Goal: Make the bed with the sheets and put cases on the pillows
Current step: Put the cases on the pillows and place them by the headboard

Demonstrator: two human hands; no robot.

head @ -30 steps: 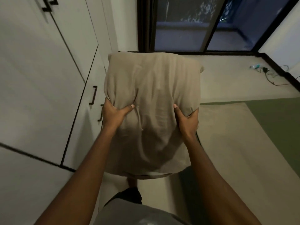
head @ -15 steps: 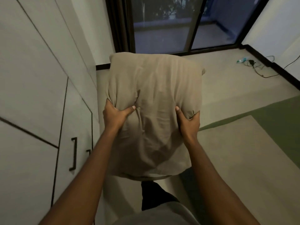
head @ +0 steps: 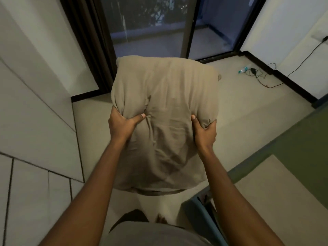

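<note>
The pale floor (head: 248, 112) fills the middle of the view. White wardrobe (head: 35, 121) panels run down the left side. Far ahead stands a dark-framed glass door (head: 150, 32), with a white wall (head: 284, 32) to its right. At the near right lies the bed (head: 198, 210), a beige sheet (head: 275, 201) over its near part and green cloth (head: 301, 139) further along.

The pillow (head: 165, 112), in a beige case, is held up in the air in the centre, over the floor and left of the bed, long side running away from the person. Loose case fabric hangs at its near end. The left hand (head: 120, 125) grips the pillow's left edge, thumb pressed on top and fingers curled under. The right hand (head: 204, 132) grips the right edge the same way. Both bunch the fabric where they hold it.

On the floor at the far right a dark cable (head: 266, 82) trails from the wall, and a small bottle (head: 244, 69) lies just beside its tangle.
</note>
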